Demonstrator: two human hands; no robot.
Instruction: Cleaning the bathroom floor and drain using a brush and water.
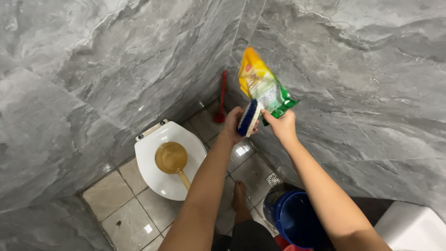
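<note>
Two hands up near the grey marble wall corner: left hand (233, 123) has its grip closed round a blue scrub brush (248, 118), right hand (281, 124) is pinched tight on a yellow-green pouch (261, 83), tipped just above the brush and touching it. Down below, a white toilet (153, 179) with a brown ladle (173, 160) lying on its lid, a red toilet brush (221, 100) in the corner, and a blue bucket (295, 218) on the tiled floor.

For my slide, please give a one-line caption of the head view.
Left hand holds a blue scrub brush beside a tilted yellow-green pouch in the right hand, above a toilet.
</note>
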